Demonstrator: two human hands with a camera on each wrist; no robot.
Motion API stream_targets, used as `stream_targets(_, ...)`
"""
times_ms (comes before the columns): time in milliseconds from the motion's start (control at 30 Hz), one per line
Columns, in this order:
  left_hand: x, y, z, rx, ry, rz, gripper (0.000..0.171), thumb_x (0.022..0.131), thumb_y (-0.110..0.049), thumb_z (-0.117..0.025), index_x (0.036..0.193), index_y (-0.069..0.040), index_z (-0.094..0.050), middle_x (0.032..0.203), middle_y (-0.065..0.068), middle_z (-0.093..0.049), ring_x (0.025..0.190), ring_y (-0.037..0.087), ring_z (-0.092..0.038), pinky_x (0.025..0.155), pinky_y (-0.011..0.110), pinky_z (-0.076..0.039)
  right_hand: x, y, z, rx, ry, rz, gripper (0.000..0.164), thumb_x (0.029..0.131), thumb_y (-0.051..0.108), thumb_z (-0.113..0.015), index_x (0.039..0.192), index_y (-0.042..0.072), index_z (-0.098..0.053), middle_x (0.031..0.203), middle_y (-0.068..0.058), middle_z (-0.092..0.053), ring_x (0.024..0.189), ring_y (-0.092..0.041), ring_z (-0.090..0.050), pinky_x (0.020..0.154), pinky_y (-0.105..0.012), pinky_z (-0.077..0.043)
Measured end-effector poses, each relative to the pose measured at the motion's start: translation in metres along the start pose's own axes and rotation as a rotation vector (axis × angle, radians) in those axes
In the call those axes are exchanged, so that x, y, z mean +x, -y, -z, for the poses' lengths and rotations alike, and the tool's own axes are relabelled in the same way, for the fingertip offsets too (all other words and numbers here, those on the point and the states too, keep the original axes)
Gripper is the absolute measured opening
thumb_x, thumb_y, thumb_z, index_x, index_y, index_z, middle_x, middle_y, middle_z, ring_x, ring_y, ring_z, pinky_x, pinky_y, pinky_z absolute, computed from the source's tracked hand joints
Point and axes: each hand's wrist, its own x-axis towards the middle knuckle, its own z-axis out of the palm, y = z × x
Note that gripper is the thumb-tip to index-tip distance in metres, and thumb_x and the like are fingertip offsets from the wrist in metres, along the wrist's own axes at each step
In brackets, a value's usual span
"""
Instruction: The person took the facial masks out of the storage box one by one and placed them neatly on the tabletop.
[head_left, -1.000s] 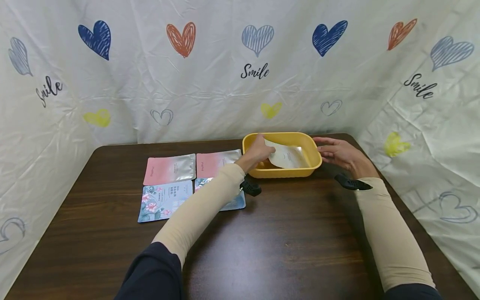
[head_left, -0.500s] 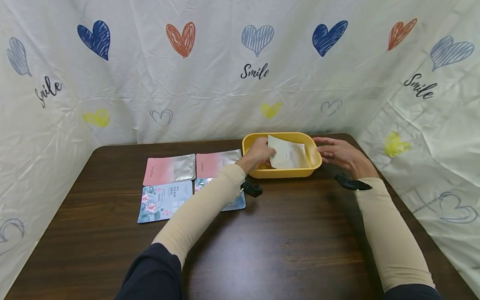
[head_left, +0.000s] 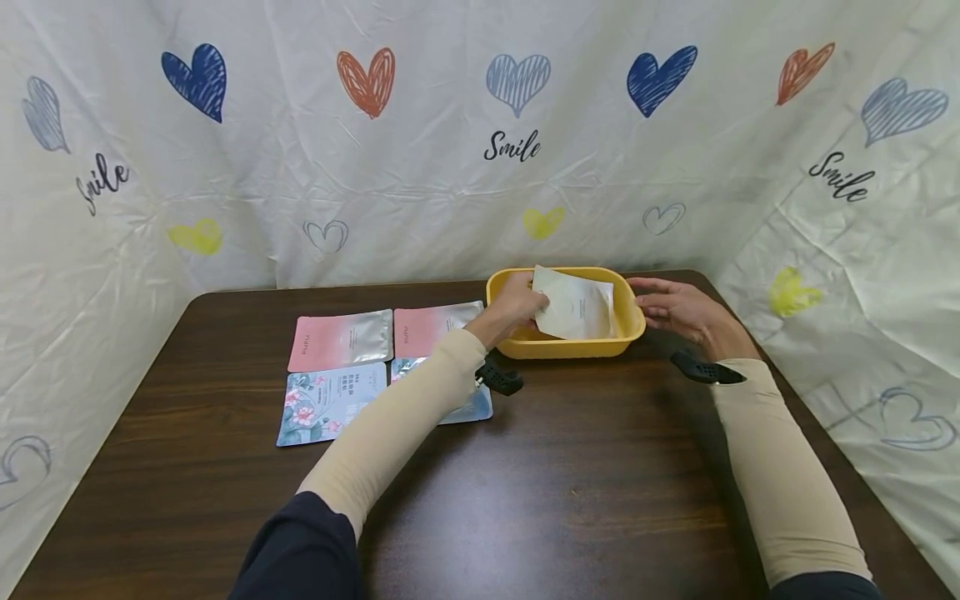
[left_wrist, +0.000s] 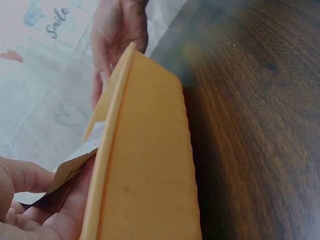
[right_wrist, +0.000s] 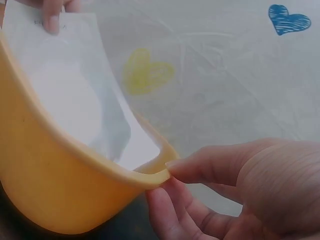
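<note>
My left hand (head_left: 517, 302) pinches the left edge of a cream-white face mask packet (head_left: 577, 310), thumb on its printed face. The packet leans at a slant inside a yellow plastic basin (head_left: 562, 349), its upper edge at the height of the far rim. In the left wrist view the thumb and fingers of the left hand (left_wrist: 30, 182) close on the packet just beside the basin wall (left_wrist: 145, 150). At the basin's right end my right hand (head_left: 682, 312) holds the rim, thumb (right_wrist: 210, 165) on top and fingers beneath.
Left of the basin lie two pink-and-silver packets (head_left: 341, 342) and two blue flowered packets (head_left: 330, 400) in two rows, one blue packet partly hidden under the left forearm. A white heart-printed cloth (head_left: 420, 167) hangs behind the dark wooden table (head_left: 585, 500).
My left hand has tilted the packet up, so its printed face shows more fully and it sits slightly further right. The right hand stays at the basin's rim.
</note>
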Motion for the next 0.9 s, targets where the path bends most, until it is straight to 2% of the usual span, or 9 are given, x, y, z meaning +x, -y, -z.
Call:
stream_targets(333, -0.012, -0.009, 0.031, -0.026, 0.013, -0.007, 0.034, 0.099, 0.001, -0.056, 0.133, -0.001, -0.056, 0.118, 0.017, -0.064, 0.092, 0.027, -0.068, 0.060, 0.032, -0.058, 0.001, 0.000, -0.001, 0.038, 0.035, 0.015, 0.061, 0.103, 0.011, -0.059, 0.158, 0.008, -0.033, 0.101, 0.004, -0.075, 0.086, -0.010, -0.071, 0.076, -0.026, -0.060)
stream_targets(467, -0.019, -0.014, 0.042, -0.026, 0.007, -0.005, 0.038, 0.099, -0.001, -0.057, 0.137, -0.002, -0.054, 0.123, 0.017, -0.063, 0.097, 0.028, -0.068, 0.064, 0.034, -0.060, -0.001, 0.001, -0.001, 0.002, 0.017, 0.009, 0.061, 0.103, 0.014, -0.060, 0.158, 0.008, -0.034, 0.100, 0.007, -0.074, 0.086, -0.009, -0.071, 0.077, -0.025, -0.060)
stream_targets(733, -0.034, -0.015, 0.063, -0.032, -0.031, -0.012, 0.035, 0.098, 0.001, -0.057, 0.133, -0.002, -0.056, 0.120, 0.018, -0.066, 0.089, 0.023, -0.066, 0.061, 0.032, -0.058, -0.001, 0.000, -0.001, -0.045, -0.001, 0.025, 0.057, 0.103, 0.016, -0.060, 0.156, 0.010, -0.039, 0.100, 0.009, -0.074, 0.087, -0.009, -0.071, 0.079, -0.025, -0.060)
stream_targets(900, -0.044, -0.012, 0.077, -0.068, -0.040, -0.017, 0.035, 0.097, 0.002, -0.057, 0.132, -0.001, -0.057, 0.118, 0.018, -0.067, 0.091, 0.026, -0.069, 0.066, 0.037, -0.061, -0.001, -0.001, -0.001, -0.051, -0.008, 0.032, 0.058, 0.104, 0.016, -0.060, 0.156, 0.010, -0.038, 0.101, 0.009, -0.074, 0.088, -0.009, -0.071, 0.079, -0.025, -0.060)
